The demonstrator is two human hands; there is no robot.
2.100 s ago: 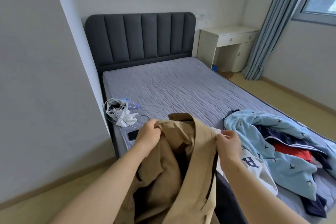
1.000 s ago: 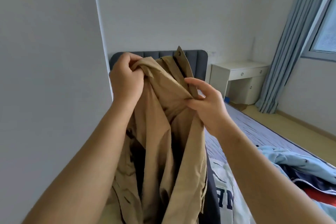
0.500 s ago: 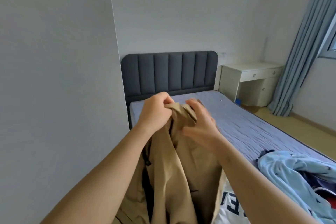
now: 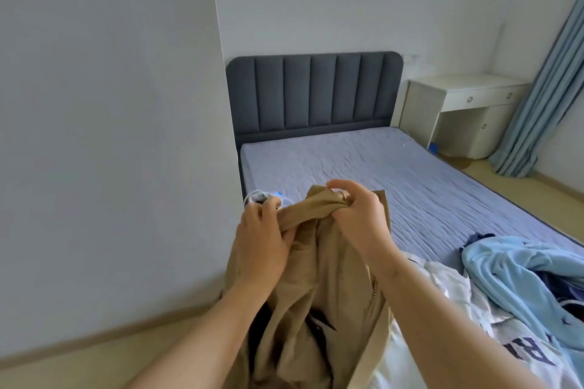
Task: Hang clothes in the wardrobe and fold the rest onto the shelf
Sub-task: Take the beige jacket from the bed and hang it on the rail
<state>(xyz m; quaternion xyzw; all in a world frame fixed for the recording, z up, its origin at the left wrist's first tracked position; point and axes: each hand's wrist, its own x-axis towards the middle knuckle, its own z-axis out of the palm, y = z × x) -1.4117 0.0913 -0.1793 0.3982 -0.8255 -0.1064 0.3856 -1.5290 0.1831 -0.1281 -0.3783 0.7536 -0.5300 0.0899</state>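
Hands raised in front of the chest, both closed on the top edge of a tan jacket [image 4: 319, 287]. Left hand [image 4: 262, 246]: grip closed, a bunched fold of the tan cloth pinched between thumb and fingers. Right hand [image 4: 360, 218]: grip closed on the twisted collar end of the same jacket, fingers curled over it from above. The two hands sit close together, joined by a short rope of cloth between them. Rest of the jacket hangs down between the forearms, dark lining visible in its lower folds, a line of stitching or small beads along its right edge.

Jacket is held off the mattress [image 4: 395, 174], at the near left corner of the bed. Mattress cover: pale lilac, quilted. Dark grey padded headboard [image 4: 313, 95] at the far end, against the wall.

On the mattress to the right: a light blue garment [image 4: 512, 271] in a loose heap, navy cloth under it, and a white garment with dark letters [image 4: 493, 338] just beside the jacket. Small tangle of white items [image 4: 257, 196] on the mattress edge behind the left hand; cannot tell what they are.

White desk [image 4: 464, 110] right of the headboard; blue curtain [image 4: 543, 98] beyond it.
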